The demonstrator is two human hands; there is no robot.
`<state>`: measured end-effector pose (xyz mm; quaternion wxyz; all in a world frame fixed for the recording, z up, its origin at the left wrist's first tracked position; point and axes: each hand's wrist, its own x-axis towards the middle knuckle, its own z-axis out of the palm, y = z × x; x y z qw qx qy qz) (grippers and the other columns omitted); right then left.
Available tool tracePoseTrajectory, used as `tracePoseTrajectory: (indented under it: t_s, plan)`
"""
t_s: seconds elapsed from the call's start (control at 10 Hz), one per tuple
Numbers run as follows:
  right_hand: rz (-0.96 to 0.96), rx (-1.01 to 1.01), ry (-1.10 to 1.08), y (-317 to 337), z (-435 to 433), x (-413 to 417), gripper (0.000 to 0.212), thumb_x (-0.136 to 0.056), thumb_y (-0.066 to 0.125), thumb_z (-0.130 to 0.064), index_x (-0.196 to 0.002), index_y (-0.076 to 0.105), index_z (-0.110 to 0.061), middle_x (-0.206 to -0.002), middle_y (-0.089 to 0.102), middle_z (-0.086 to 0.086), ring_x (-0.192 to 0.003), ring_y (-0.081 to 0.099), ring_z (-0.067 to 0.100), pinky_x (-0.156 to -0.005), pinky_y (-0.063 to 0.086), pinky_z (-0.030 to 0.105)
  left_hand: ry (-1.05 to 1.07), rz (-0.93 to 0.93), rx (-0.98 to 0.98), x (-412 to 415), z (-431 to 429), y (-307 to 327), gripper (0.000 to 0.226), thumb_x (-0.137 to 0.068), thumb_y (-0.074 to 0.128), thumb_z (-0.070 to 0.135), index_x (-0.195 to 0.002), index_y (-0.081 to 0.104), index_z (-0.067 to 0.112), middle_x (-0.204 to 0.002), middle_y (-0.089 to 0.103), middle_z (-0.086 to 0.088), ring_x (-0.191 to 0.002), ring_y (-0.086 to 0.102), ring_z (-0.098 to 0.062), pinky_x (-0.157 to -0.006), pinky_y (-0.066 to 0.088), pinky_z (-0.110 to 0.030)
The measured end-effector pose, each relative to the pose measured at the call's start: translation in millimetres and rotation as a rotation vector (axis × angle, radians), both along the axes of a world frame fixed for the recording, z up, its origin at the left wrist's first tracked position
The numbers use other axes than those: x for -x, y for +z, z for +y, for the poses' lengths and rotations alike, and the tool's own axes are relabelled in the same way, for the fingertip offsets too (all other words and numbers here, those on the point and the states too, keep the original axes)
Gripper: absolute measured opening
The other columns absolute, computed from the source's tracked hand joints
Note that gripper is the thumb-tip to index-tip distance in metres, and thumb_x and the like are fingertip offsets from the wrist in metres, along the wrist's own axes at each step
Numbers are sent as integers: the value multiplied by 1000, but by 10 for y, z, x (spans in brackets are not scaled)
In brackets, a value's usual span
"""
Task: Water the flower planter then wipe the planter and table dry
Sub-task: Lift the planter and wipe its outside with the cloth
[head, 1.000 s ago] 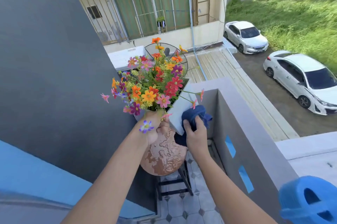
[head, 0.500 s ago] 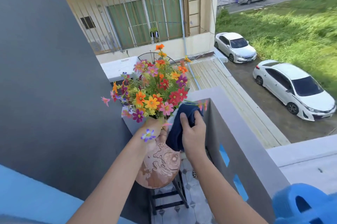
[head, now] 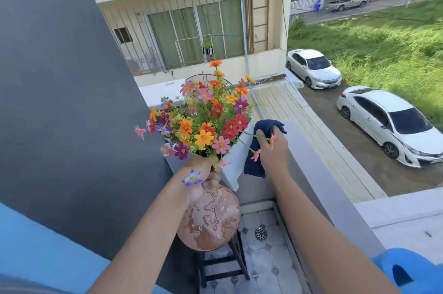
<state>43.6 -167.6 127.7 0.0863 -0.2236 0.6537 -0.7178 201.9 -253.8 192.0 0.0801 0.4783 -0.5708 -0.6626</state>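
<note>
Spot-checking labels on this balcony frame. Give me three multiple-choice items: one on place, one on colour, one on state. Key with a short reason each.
1. Where is the cloth?
A. On the floor tiles
B. Against the white planter's side, beside the grey wall
C. Draped over the stool

2. What colour is the cloth?
A. Dark blue
B. Yellow
C. White

3. What is the left hand doing?
A. Hanging free
B. Gripping the flower stems at the neck of the brown vase
C. Holding a watering can

Key:
1 B: the right hand presses the cloth between the white planter and the grey wall.
2 A: the cloth is navy.
3 B: the fingers close round the flowers just above the brown vase.
</note>
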Motion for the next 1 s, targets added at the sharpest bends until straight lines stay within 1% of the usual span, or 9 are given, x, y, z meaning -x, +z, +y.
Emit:
tracePoseTrajectory:
  t_s: [0.1,0.2,0.3,0.4,0.5,0.7,0.8,0.9,1.0]
  plan:
    - [3,4,-18,52,-36,-10,39,-100,58,-12,-70,38,-26,-58,38,-13,-55,34,9,-55,34,28,19,-7,31,-32,12,58,37,-103,30,9,-67,40,14,-64,43,-1,-51,41,-11,-38,38,-18]
    - [-3,33,12,101,-75,-143,27,-99,59,-12,-75,45,-10,-66,42,5,-62,36,14,-59,31,28,90,131,-162,9,-1,97,35,-101,24,5,-75,46,12,-59,44,-2,-38,35,-8,-30,26,-15]
    - [29,47,64,35,-65,-336,22,-95,62,-18,-86,56,1,-74,55,22,-67,45,15,-63,36,34,93,227,-189,46,-23,70,37,-98,16,1,-76,43,11,-55,43,-2,-29,27,-4,-28,16,-13]
    - [102,24,153,-94,-15,-598,33,-91,62,-22,-80,50,7,-71,50,25,-64,43,18,-61,33,34,85,271,-195,68,-52,100,34,-99,20,1,-73,37,15,-52,43,-2,-29,28,-3,-27,17,-12]
    - [155,-33,234,-339,26,-742,37,-87,58,-30,-82,49,6,-76,53,27,-69,49,33,-65,38,41,100,272,-184,93,-85,93,33,-97,22,-1,-73,36,16,-55,42,-3,-29,29,-3,-27,18,-12]
    - [-136,-59,207,-542,153,-468,38,-86,60,-37,-90,50,0,-83,54,30,-72,50,24,-68,40,41,-19,242,-196,51,-60,94,36,-100,34,4,-68,31,19,-57,36,0,-31,25,-4,-28,16,-14]
    - [-168,-6,138,-313,231,-259,29,-90,60,-32,-91,53,-4,-81,55,22,-73,53,27,-66,43,41,-47,252,-213,-39,-100,112,34,-102,34,10,-69,34,18,-46,45,2,-30,29,-5,-27,18,-13]
    - [-6,-15,77,38,318,-103,23,-98,56,-16,-77,47,-16,-69,49,7,-64,50,19,-60,40,34,-42,290,-232,-87,-201,151,29,-103,35,16,-74,34,19,-46,43,2,-30,29,-5,-27,17,-14]
    - [72,32,51,362,328,175,25,-101,53,-12,-80,49,-25,-76,51,-3,-69,49,10,-63,40,25,-80,249,-144,-126,-265,216,31,-101,33,8,-73,34,19,-47,40,2,-31,25,-4,-28,14,-13]
